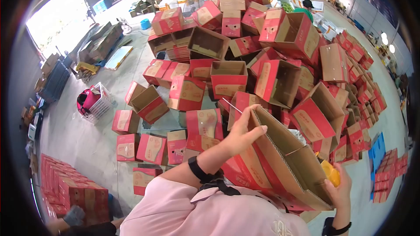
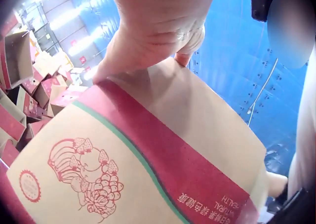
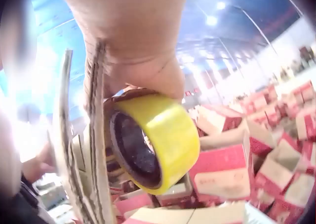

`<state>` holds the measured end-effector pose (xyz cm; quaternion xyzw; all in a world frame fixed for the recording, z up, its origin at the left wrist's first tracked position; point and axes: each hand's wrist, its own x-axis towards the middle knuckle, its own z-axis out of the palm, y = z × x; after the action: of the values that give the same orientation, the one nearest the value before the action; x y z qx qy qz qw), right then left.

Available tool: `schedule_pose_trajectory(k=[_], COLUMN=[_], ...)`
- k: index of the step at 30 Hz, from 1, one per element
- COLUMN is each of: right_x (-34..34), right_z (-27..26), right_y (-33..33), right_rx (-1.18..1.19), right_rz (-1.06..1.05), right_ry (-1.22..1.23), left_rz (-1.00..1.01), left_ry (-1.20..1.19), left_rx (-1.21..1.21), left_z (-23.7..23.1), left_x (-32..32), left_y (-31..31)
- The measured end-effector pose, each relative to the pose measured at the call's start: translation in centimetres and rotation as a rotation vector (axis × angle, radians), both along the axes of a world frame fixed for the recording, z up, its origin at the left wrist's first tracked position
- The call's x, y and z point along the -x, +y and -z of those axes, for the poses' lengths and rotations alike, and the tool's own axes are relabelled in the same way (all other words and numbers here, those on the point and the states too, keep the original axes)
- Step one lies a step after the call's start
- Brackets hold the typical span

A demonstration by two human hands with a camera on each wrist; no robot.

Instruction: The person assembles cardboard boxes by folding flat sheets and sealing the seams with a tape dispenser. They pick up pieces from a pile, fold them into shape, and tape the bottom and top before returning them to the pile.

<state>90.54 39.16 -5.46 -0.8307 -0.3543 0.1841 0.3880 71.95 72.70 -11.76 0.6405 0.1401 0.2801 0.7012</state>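
"Where do we have the box (image 1: 262, 161)?"
"Against our shirt (image 1: 205, 214), its far end pinched in our left grip (image 1: 246, 130)."
"And our right grip (image 1: 342, 188)?"
"Holding tape (image 1: 331, 174) at its right end; other boxes (image 1: 229, 83) lie beyond."

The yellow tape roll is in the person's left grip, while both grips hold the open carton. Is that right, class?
Wrong side: the right wrist view shows the yellow tape roll in the right grip. That and the left grip do both hold the open carton.
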Motion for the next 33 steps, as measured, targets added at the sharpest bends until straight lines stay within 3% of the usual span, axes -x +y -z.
schedule_pose_trajectory(k=[2,3,5,7,9,11,12,13,15,17,18,19,21,22,23,25,27,30,31,32,33], right_x=[1.1,0.4,-2.7,-6.4,-5.2,-3.0,-3.1,-3.4,-4.3,-7.1,-8.2,-8.7,-9.1,-8.4,-8.0,-7.7,-7.4,-8.8,-8.9,-8.0,-5.6], right_z=[-2.9,-2.9,-2.0,-0.7,-1.9,-2.8,-2.9,-3.0,-2.3,-1.9,-1.9,-1.4,1.1,2.7,4.5,5.7,3.8,-0.8,-1.6,-1.7,-1.9], right_y=[3.3,4.0,4.9,5.7,9.5,13.0,13.6,14.3,13.6,10.7,8.6,6.8,3.9,3.6,3.8,4.4,3.4,1.4,1.5,3.1,5.5], right_rx=[0.467,0.468,0.256,0.140,0.044,0.150,0.164,0.182,0.199,-0.157,-0.227,-0.236,-0.456,-0.416,-0.425,-0.483,-0.494,-0.729,-0.804,-0.799,-0.664], right_rz=[-0.192,-0.187,-0.241,-0.056,-0.134,-0.389,-0.353,-0.400,-0.438,-0.203,-0.131,-0.111,0.098,0.165,0.187,0.091,0.226,0.279,0.247,0.244,0.208], right_ry=[-0.630,-0.628,-0.555,-0.501,-0.459,-0.508,-0.509,-0.470,-0.427,0.205,0.340,0.326,0.347,0.232,0.267,0.381,0.202,0.324,0.367,0.384,0.306], left_rz=[-0.040,-0.067,-0.060,0.092,0.436,0.177,0.462,0.650,0.878,1.355,1.543,1.552,0.937,0.856,0.762,0.859,0.965,0.991,1.113,1.229,1.228], left_ry=[-0.007,-0.017,0.008,-0.098,-0.174,-0.390,-0.488,-0.375,-0.316,0.469,0.495,0.479,-0.327,-0.538,-0.741,-0.710,-0.668,-0.481,-0.338,-0.188,-0.184], left_rx=[0.041,0.088,0.040,-0.463,-0.509,-0.798,-0.833,-1.017,-1.079,-1.365,-1.333,-1.355,-1.160,-1.170,-1.173,-1.178,-1.178,-1.291,-1.324,-1.345,-1.349], left_z=[-0.3,-0.4,-2.0,-1.9,-2.3,-4.1,-3.1,-3.2,1.5,2.3,1.5,1.1,0.7,-1.8,-4.1,-3.1,-1.7,-1.0,1.3,2.8,2.0], left_x=[-0.5,-0.6,1.0,2.4,0.8,-3.0,-4.8,-5.0,-6.0,-6.2,-7.0,-7.7,-8.7,-10.1,-11.5,-12.0,-11.8,-9.8,-9.9,-9.3,-8.5], left_y=[-0.3,-0.5,-1.8,-3.4,-1.6,-1.3,-2.5,-3.9,-5.8,-6.1,-5.7,-6.2,-8.5,-10.5,-12.2,-13.8,-13.7,-8.1,-7.0,-6.5,-6.4])
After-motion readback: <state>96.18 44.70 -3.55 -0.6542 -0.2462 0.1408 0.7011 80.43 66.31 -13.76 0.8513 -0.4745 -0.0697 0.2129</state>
